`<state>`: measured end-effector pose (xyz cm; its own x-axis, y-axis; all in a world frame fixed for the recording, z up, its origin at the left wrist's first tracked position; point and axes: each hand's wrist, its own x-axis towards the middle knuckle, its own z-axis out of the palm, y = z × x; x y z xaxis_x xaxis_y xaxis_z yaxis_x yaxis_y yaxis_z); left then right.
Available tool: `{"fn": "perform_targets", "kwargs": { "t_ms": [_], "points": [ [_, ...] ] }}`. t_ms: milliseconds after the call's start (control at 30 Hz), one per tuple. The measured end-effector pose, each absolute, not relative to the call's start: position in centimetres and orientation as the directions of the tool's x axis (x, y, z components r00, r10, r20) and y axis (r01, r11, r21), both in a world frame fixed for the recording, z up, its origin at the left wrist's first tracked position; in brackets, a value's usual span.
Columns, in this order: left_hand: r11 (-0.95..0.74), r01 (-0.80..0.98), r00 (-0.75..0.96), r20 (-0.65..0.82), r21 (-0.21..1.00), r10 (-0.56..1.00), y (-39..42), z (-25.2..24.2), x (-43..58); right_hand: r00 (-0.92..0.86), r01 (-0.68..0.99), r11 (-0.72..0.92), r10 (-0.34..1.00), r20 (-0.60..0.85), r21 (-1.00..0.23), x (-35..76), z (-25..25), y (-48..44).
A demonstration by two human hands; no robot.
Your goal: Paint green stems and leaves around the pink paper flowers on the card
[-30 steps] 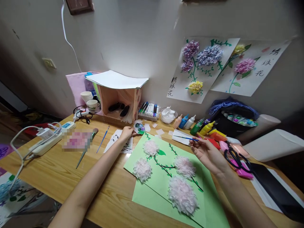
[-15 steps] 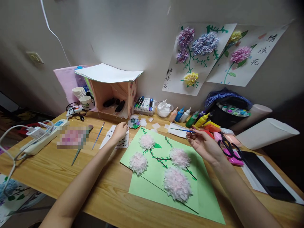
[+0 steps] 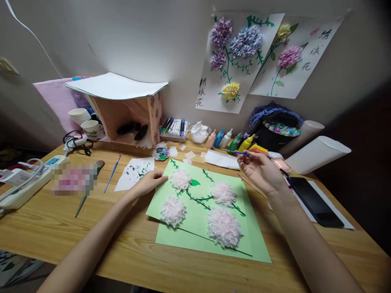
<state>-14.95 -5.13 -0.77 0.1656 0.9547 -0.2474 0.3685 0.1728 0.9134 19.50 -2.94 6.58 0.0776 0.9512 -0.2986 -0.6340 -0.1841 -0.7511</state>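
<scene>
My left hand [image 3: 150,182] grips the upper left edge of a green sheet [image 3: 195,219], its fingers pressed together near the corner. Pale pink paper flowers [image 3: 225,227], dark stems and green leaves [image 3: 196,182] cover the sheet, which lies over a second green sheet [image 3: 259,248]. A thin blue paintbrush [image 3: 241,153] is pinched in my right hand [image 3: 257,167], raised above the right rear of the sheets. Its tip points left over a folded white tissue [image 3: 221,159].
Behind are a flower-shaped palette [image 3: 161,153], markers [image 3: 174,128], a bowl [image 3: 200,133] and paint bottles [image 3: 226,139]. A stained paper [image 3: 136,173] and another brush [image 3: 112,173] lie left. On the right rests a black tablet [image 3: 314,202].
My left hand has moved from beside the palette down to the green sheet's edge and taken hold of it. The view has shifted; my right hand still holds the brush.
</scene>
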Motion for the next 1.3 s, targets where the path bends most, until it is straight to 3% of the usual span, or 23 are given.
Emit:
{"fn": "perform_targets", "kwargs": {
  "t_ms": [200,400,533,767,1000,1067,1167,1300],
  "points": [
    [0.181,0.287,0.212,-0.247,0.941,0.946,-6.1,-0.1,-14.2,0.089,-0.613,-0.145,0.964,-0.251,-0.777,20.3,7.2,-3.1],
    [0.177,0.173,0.069,-0.191,0.969,0.979,-7.5,-0.2,-13.6,0.128,-0.524,-0.063,0.98,-0.151,-0.849,21.3,8.3,-3.9],
    [0.156,0.098,-0.008,-0.156,0.983,0.988,-8.0,-1.1,-12.1,0.151,-0.388,0.072,0.988,0.013,-0.919,22.0,9.5,-4.9],
    [0.134,0.052,-0.074,-0.13,0.99,0.989,-8.1,-2.2,-9.0,0.028,-0.219,0.151,0.989,0.148,-0.964,21.3,9.5,-6.1],
    [0.217,0.048,0.039,-0.219,0.975,0.975,-9.1,-3.5,-7.4,-0.147,0.005,0.188,0.972,0.185,-0.982,17.6,6.9,-7.2],
    [0.242,0.082,0.053,-0.246,0.967,0.968,-9.2,-3.6,-7.9,-0.203,0.167,0.279,0.948,0.244,-0.946,16.4,6.1,-7.9],
    [0.254,0.152,0.038,-0.263,0.955,0.964,-9.0,-3.0,-9.3,-0.35,0.413,0.489,0.864,0.361,-0.768,14.7,5.1,-8.9],
    [0.068,0.492,0.007,-0.082,0.868,0.997,-8.4,-1.5,-11.5,-0.493,0.474,0.691,0.722,0.485,-0.546,12.7,3.8,-9.4]
  ]
}}
